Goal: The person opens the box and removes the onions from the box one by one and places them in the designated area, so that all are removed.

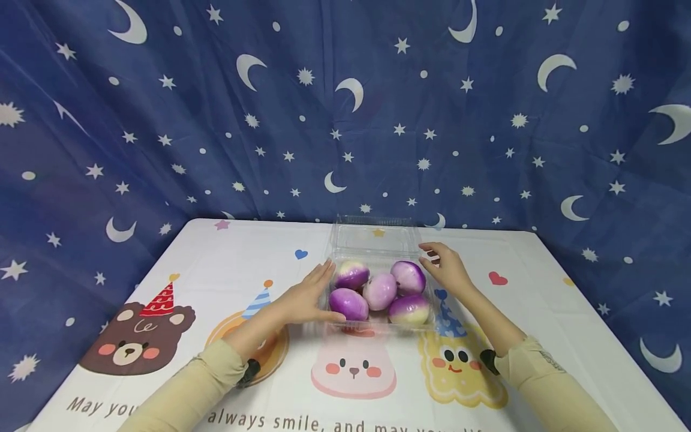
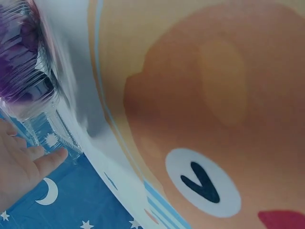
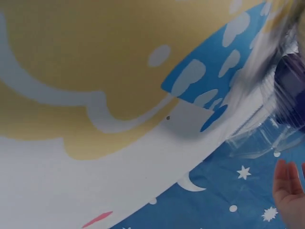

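The left hand [image 1: 306, 300], fingers spread, lies along the left of the clear box [image 1: 372, 324] mid-table; five purplish ovals [image 1: 380, 291] sit inside, open lid [image 1: 361, 239] farther back. The right hand [image 1: 449, 271], fingers apart, is by the far right corner.

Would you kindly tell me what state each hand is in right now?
Left hand: open, fingers along the left side of the clear plastic box.
Right hand: open, fingers loosely bent by the box's right side.
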Demonstrator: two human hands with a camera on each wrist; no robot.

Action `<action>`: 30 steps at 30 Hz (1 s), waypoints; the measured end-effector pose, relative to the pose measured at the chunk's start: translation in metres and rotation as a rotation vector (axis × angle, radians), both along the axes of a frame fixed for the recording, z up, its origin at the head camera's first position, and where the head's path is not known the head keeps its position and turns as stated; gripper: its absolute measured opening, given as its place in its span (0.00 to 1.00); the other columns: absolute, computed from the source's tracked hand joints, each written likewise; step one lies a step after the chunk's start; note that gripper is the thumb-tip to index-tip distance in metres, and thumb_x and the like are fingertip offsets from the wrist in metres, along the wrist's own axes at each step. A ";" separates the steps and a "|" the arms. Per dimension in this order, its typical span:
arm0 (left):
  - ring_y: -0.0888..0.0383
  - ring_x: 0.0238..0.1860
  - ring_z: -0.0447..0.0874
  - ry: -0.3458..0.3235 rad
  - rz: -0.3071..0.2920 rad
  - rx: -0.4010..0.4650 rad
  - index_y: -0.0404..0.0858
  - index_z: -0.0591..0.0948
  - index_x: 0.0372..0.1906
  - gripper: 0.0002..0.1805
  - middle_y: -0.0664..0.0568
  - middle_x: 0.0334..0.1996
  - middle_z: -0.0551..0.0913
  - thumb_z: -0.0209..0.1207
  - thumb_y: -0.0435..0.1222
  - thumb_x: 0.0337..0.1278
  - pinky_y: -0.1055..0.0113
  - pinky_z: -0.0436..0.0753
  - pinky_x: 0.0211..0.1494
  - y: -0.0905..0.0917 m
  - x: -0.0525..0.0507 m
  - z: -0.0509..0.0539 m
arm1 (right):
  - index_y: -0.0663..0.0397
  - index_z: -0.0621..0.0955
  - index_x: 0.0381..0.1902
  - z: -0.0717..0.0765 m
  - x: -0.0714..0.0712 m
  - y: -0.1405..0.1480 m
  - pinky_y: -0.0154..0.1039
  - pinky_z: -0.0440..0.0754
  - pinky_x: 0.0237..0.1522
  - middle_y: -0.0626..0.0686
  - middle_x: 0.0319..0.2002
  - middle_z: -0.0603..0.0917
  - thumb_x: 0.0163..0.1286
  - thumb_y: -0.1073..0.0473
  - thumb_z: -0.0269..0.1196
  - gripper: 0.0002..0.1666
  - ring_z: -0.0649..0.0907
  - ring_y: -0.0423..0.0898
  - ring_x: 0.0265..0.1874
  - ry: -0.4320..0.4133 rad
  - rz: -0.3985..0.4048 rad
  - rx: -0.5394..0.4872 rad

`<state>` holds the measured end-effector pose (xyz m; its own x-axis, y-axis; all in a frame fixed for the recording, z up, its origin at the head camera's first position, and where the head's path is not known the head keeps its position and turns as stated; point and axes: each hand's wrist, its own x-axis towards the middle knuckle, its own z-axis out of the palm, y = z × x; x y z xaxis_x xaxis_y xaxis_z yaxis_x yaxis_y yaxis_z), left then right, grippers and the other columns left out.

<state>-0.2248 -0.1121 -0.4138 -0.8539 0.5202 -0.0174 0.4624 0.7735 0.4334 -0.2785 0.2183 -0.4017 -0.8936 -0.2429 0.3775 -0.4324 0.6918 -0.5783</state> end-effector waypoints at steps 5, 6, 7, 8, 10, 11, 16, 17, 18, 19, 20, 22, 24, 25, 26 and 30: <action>0.41 0.75 0.37 -0.021 -0.048 0.018 0.34 0.41 0.74 0.63 0.43 0.76 0.35 0.61 0.63 0.46 0.45 0.56 0.73 -0.001 -0.002 -0.008 | 0.70 0.75 0.54 0.001 0.010 0.000 0.53 0.82 0.47 0.70 0.49 0.80 0.65 0.64 0.61 0.22 0.82 0.63 0.46 -0.111 0.047 -0.020; 0.40 0.75 0.37 -0.018 -0.058 0.015 0.33 0.41 0.74 0.63 0.43 0.76 0.35 0.60 0.64 0.46 0.46 0.55 0.73 -0.001 -0.002 -0.009 | 0.70 0.74 0.55 0.001 0.011 -0.001 0.53 0.82 0.48 0.70 0.50 0.80 0.65 0.62 0.61 0.23 0.82 0.63 0.46 -0.139 0.056 -0.017; 0.40 0.75 0.36 -0.017 -0.066 0.013 0.33 0.41 0.74 0.62 0.42 0.76 0.35 0.60 0.64 0.47 0.47 0.53 0.74 -0.001 -0.002 -0.010 | 0.70 0.74 0.55 0.001 0.012 -0.002 0.53 0.81 0.49 0.71 0.50 0.79 0.65 0.61 0.62 0.24 0.81 0.63 0.47 -0.164 0.065 -0.017; 0.40 0.75 0.36 -0.015 -0.073 0.013 0.32 0.41 0.74 0.62 0.42 0.76 0.35 0.59 0.64 0.47 0.47 0.52 0.74 -0.002 -0.002 -0.009 | 0.70 0.73 0.56 0.002 0.013 -0.002 0.53 0.81 0.50 0.71 0.50 0.79 0.65 0.61 0.62 0.25 0.81 0.64 0.48 -0.185 0.073 -0.017; 0.40 0.75 0.37 -0.003 -0.077 0.006 0.32 0.41 0.74 0.62 0.41 0.76 0.36 0.59 0.64 0.48 0.48 0.52 0.74 -0.002 -0.003 -0.008 | 0.71 0.73 0.56 0.004 0.014 -0.005 0.53 0.80 0.51 0.71 0.51 0.79 0.64 0.60 0.63 0.27 0.80 0.64 0.50 -0.196 0.075 -0.002; 0.39 0.75 0.37 0.003 -0.075 -0.001 0.32 0.41 0.74 0.62 0.41 0.76 0.36 0.59 0.64 0.47 0.48 0.52 0.74 -0.001 -0.004 -0.007 | 0.72 0.73 0.56 0.006 0.015 -0.006 0.52 0.80 0.52 0.71 0.51 0.78 0.63 0.59 0.64 0.27 0.79 0.65 0.51 -0.195 0.073 0.007; 0.39 0.75 0.37 -0.007 -0.060 -0.025 0.32 0.42 0.74 0.62 0.41 0.76 0.36 0.60 0.63 0.47 0.48 0.52 0.74 0.000 -0.003 -0.003 | 0.74 0.73 0.54 0.007 0.018 -0.010 0.53 0.80 0.51 0.71 0.52 0.78 0.60 0.57 0.66 0.30 0.80 0.66 0.51 -0.180 0.049 0.089; 0.39 0.75 0.38 -0.006 -0.060 -0.031 0.32 0.42 0.74 0.62 0.41 0.76 0.36 0.60 0.63 0.47 0.48 0.53 0.74 0.001 -0.003 -0.003 | 0.74 0.74 0.53 0.007 0.019 -0.011 0.53 0.80 0.50 0.71 0.51 0.79 0.60 0.57 0.67 0.31 0.80 0.66 0.50 -0.173 0.045 0.107; 0.39 0.75 0.39 -0.001 -0.060 -0.040 0.31 0.42 0.74 0.62 0.41 0.76 0.37 0.60 0.63 0.47 0.49 0.53 0.74 0.001 -0.003 -0.003 | 0.74 0.74 0.53 0.007 0.020 -0.012 0.53 0.81 0.49 0.71 0.51 0.79 0.59 0.56 0.68 0.31 0.81 0.66 0.49 -0.165 0.038 0.125; 0.40 0.75 0.39 0.004 -0.062 -0.044 0.31 0.43 0.74 0.62 0.40 0.76 0.37 0.60 0.63 0.47 0.49 0.53 0.74 0.001 -0.003 -0.003 | 0.74 0.74 0.52 0.006 0.020 -0.012 0.53 0.81 0.49 0.71 0.50 0.80 0.58 0.55 0.68 0.31 0.81 0.66 0.48 -0.153 0.029 0.143; 0.40 0.75 0.40 0.009 -0.064 -0.045 0.31 0.43 0.74 0.62 0.40 0.76 0.38 0.60 0.64 0.47 0.49 0.53 0.74 0.002 -0.003 -0.003 | 0.74 0.75 0.52 0.007 0.020 -0.013 0.53 0.81 0.48 0.71 0.49 0.80 0.58 0.55 0.69 0.32 0.82 0.65 0.47 -0.145 0.019 0.155; 0.41 0.75 0.41 0.020 -0.070 -0.050 0.30 0.43 0.74 0.62 0.39 0.75 0.39 0.59 0.64 0.48 0.50 0.53 0.75 0.003 -0.005 -0.003 | 0.73 0.76 0.51 0.007 0.021 -0.013 0.53 0.82 0.47 0.70 0.47 0.81 0.56 0.54 0.70 0.32 0.82 0.64 0.45 -0.125 0.005 0.173; 0.42 0.75 0.42 0.024 -0.072 -0.051 0.30 0.43 0.74 0.61 0.39 0.75 0.39 0.59 0.64 0.48 0.50 0.54 0.75 0.003 -0.006 -0.002 | 0.73 0.77 0.50 0.008 0.021 -0.014 0.53 0.82 0.46 0.68 0.45 0.83 0.56 0.53 0.70 0.32 0.83 0.62 0.43 -0.113 -0.001 0.191; 0.42 0.75 0.41 0.021 -0.071 -0.048 0.30 0.43 0.74 0.61 0.40 0.76 0.38 0.59 0.64 0.48 0.50 0.54 0.74 0.003 -0.006 -0.002 | 0.72 0.77 0.49 0.007 0.021 -0.014 0.53 0.82 0.46 0.68 0.44 0.83 0.56 0.53 0.70 0.31 0.83 0.61 0.42 -0.107 -0.001 0.199; 0.42 0.75 0.41 0.016 -0.070 -0.046 0.31 0.43 0.74 0.61 0.40 0.76 0.38 0.59 0.64 0.48 0.50 0.54 0.74 0.002 -0.005 -0.002 | 0.72 0.77 0.49 0.007 0.021 -0.014 0.53 0.81 0.45 0.67 0.43 0.83 0.55 0.53 0.70 0.31 0.82 0.60 0.41 -0.102 0.002 0.205; 0.45 0.76 0.41 -0.001 -0.057 -0.044 0.32 0.43 0.74 0.61 0.42 0.76 0.37 0.59 0.64 0.48 0.50 0.56 0.74 0.000 -0.004 -0.004 | 0.71 0.77 0.48 0.002 0.022 -0.017 0.52 0.81 0.42 0.65 0.42 0.83 0.55 0.54 0.71 0.30 0.81 0.56 0.37 -0.080 0.018 0.231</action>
<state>-0.2288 -0.1117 -0.4174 -0.8230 0.5664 -0.0420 0.5055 0.7642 0.4005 -0.2565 0.2011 -0.3994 -0.9133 -0.3305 0.2383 -0.4048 0.8023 -0.4387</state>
